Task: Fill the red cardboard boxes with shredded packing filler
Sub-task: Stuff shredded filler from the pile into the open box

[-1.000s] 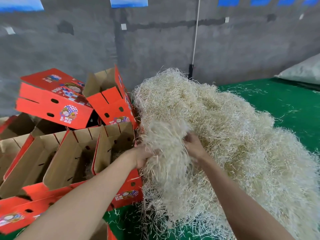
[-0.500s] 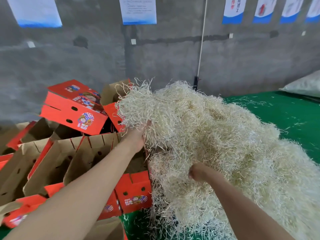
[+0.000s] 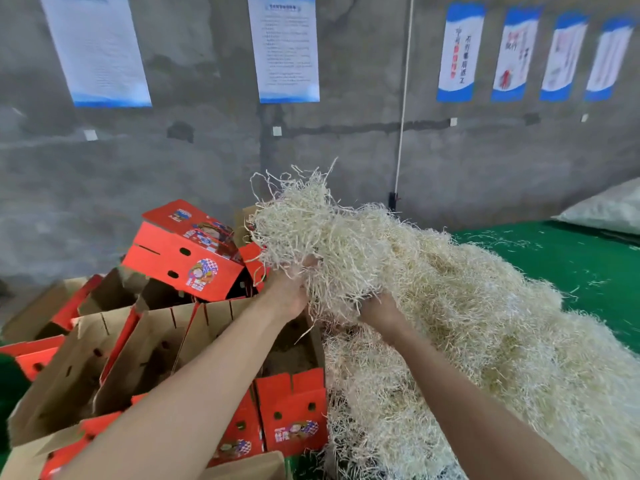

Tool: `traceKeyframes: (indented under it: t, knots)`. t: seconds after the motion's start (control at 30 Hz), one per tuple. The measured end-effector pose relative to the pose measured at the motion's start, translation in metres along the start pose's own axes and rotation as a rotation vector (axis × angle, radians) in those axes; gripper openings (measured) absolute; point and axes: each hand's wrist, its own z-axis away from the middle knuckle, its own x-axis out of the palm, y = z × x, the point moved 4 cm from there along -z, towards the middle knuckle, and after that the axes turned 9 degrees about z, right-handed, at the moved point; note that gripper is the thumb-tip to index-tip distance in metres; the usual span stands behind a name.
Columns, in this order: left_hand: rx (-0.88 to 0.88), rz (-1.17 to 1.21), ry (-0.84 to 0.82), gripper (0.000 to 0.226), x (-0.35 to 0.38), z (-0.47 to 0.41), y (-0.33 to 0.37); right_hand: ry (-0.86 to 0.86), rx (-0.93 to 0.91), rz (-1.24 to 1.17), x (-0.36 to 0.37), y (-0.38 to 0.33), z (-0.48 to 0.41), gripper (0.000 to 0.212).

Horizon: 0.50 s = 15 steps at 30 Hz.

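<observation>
**Two bare hands hold a clump of shredded filler raised beside red boxes.**

The left hand (image 3: 287, 292) grips the clump (image 3: 311, 230) from its left side, with the thumb up against the strands and the fingers curled into them. The right hand (image 3: 379, 311) reaches under the clump's right end. Its fingers are sunk in the strands and hidden, so its grip cannot be told. The clump hangs above the open boxes (image 3: 156, 348) and merges on its right with the pile (image 3: 502, 341). The pile lies on a green mat (image 3: 571, 265) and touches the nearest box. The open boxes stand packed side by side, brown insides showing, and a closed box (image 3: 187, 251) lies tilted on top of them. Behind is a grey wall (image 3: 346, 150) with posters (image 3: 287, 46). A white sack (image 3: 609, 209) lies at far right.
</observation>
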Motion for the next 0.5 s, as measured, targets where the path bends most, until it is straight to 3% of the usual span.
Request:
traceKeyframes:
  t: [0.07,0.1,0.13,0.2,0.23,0.3,0.33,0.37,0.43,0.5]
  knots:
    - [-0.081,0.110,-0.047,0.041,-0.016,0.013,-0.003,0.010,0.145,-0.592,0.005,-0.025,0.011,0.010]
    - [-0.263,0.413,-0.011,0.040,-0.018,0.016,-0.010,0.012,0.163,-0.793,0.005,-0.040,0.015,0.013]
    - [-0.311,0.572,0.021,0.038,-0.029,0.018,-0.019,-0.024,0.141,-0.914,0.006,-0.055,0.019,0.019]
    - [-0.267,0.607,0.012,0.026,-0.049,0.025,-0.035,-0.145,0.042,-1.023,0.013,-0.092,0.030,0.023]
    - [-0.134,0.418,0.057,0.022,-0.064,0.027,-0.038,-0.190,0.001,-1.037,0.017,-0.107,0.037,0.024]
    - [-0.100,0.351,0.100,0.027,-0.087,0.038,-0.058,-0.257,-0.031,-1.014,0.030,-0.129,0.045,0.024]
    - [-0.096,0.185,0.091,0.026,-0.096,0.044,-0.062,-0.252,-0.049,-0.932,0.038,-0.136,0.048,0.023]
    - [-0.106,0.006,0.064,0.023,-0.099,0.047,-0.068,-0.211,-0.083,-0.753,0.047,-0.139,0.049,0.023]
    - [-0.089,-0.026,0.055,0.033,-0.112,0.058,-0.069,-0.107,-0.135,-0.259,0.071,-0.141,0.058,0.020]
    - [0.013,-0.283,0.061,0.041,-0.126,0.063,-0.089,-0.160,-0.144,-0.041,0.099,-0.134,0.070,0.022]
